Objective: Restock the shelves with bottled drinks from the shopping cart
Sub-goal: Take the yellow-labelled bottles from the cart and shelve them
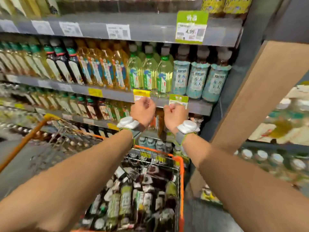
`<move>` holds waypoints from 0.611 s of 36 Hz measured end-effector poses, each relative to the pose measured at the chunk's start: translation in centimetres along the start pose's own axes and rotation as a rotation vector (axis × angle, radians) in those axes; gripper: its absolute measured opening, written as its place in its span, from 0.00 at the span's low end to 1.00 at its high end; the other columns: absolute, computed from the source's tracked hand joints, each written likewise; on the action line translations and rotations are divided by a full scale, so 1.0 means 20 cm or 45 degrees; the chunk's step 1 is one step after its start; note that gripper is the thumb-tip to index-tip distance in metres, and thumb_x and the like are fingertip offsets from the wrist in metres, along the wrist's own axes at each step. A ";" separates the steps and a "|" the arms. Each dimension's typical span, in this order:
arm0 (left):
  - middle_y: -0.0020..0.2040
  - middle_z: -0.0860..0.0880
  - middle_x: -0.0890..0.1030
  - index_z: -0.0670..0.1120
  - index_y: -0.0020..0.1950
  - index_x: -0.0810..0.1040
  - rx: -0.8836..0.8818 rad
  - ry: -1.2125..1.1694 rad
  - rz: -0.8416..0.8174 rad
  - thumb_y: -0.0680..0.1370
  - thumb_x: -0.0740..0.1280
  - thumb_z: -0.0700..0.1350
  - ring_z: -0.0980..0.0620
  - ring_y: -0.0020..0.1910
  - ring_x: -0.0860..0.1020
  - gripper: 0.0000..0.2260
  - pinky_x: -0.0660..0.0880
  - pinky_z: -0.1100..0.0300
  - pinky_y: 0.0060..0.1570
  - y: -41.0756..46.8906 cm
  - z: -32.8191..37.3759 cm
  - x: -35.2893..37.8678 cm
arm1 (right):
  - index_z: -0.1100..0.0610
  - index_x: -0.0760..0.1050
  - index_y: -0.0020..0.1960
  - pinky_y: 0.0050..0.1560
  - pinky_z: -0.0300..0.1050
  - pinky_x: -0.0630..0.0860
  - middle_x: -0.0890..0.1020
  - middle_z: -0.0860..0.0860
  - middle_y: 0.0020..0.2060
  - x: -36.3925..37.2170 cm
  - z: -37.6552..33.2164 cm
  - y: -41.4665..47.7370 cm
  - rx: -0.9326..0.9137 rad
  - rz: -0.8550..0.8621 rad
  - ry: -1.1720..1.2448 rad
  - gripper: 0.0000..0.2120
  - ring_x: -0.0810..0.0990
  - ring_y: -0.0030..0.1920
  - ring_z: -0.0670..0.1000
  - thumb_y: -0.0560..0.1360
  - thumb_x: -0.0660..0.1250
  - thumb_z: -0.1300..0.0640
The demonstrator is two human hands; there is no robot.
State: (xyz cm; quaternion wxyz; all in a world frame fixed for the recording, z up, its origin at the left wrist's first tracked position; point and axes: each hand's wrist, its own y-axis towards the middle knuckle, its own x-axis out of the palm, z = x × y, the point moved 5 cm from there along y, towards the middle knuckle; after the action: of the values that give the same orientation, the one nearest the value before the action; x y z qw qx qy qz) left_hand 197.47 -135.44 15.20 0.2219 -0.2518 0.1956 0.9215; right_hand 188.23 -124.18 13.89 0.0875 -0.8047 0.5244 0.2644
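Note:
Both my arms reach forward over the shopping cart [181,174], which has an orange rim and holds several bottled drinks [126,198] lying in a heap. My left hand [143,110] and my right hand [175,115] are curled into fists side by side, just in front of the middle shelf's edge [199,107] and its price tags. I see nothing held in either fist. Each wrist wears a white device on a grey strap. Directly above the hands stand pale green bottles [164,76] and teal-labelled bottles [197,81].
Shelves full of upright tea bottles run to the left on several levels. A green 4.99 price tag [191,27] hangs on the upper shelf. A brown post [254,97] rises at the right, with another bottle display [270,161] beyond it.

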 end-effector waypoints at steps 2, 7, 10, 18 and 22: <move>0.37 0.45 0.82 0.45 0.39 0.77 -0.089 0.042 0.005 0.78 0.64 0.52 0.40 0.45 0.80 0.13 0.67 0.55 0.41 -0.08 -0.17 0.02 | 0.61 0.78 0.35 0.43 0.52 0.68 0.82 0.62 0.37 0.16 0.12 -0.05 0.032 -0.064 -0.013 0.17 0.80 0.45 0.65 0.79 0.66 0.54; 0.34 0.49 0.79 0.47 0.40 0.76 -0.257 0.113 -0.121 0.80 0.65 0.50 0.42 0.42 0.80 0.11 0.69 0.54 0.40 -0.21 -0.56 0.10 | 0.63 0.79 0.50 0.42 0.48 0.66 0.82 0.57 0.42 0.39 0.34 -0.18 0.198 -0.166 -0.059 0.13 0.78 0.45 0.60 0.80 0.65 0.52; 0.31 0.51 0.75 0.47 0.37 0.73 -0.318 0.146 -0.229 0.81 0.63 0.50 0.44 0.36 0.75 0.13 0.68 0.54 0.39 -0.30 -0.75 0.14 | 0.62 0.76 0.55 0.41 0.45 0.65 0.81 0.56 0.45 0.53 0.49 -0.28 0.267 -0.237 -0.116 0.14 0.78 0.47 0.58 0.81 0.64 0.50; 0.33 0.51 0.75 0.50 0.37 0.72 -0.555 0.116 -0.372 0.81 0.61 0.50 0.44 0.39 0.74 0.13 0.64 0.57 0.39 -0.46 -1.21 0.29 | 0.56 0.73 0.51 0.45 0.42 0.63 0.77 0.54 0.44 0.80 0.84 -0.45 0.465 -0.499 -0.376 0.09 0.76 0.47 0.56 0.81 0.63 0.49; 0.36 0.50 0.78 0.49 0.42 0.77 -0.636 0.043 -0.484 0.81 0.63 0.46 0.46 0.41 0.77 0.08 0.69 0.58 0.42 -0.60 -1.41 0.43 | 0.60 0.73 0.60 0.54 0.48 0.72 0.79 0.58 0.55 0.91 1.04 -0.61 0.617 -0.575 -0.513 0.17 0.77 0.59 0.61 0.82 0.61 0.47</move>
State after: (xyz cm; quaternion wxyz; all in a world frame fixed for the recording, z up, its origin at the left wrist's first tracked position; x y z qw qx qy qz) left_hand 207.57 -136.19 -14.89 0.3184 -0.3458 -0.0838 0.8786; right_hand 197.73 -124.71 -14.72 0.4326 -0.7877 0.3535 0.2596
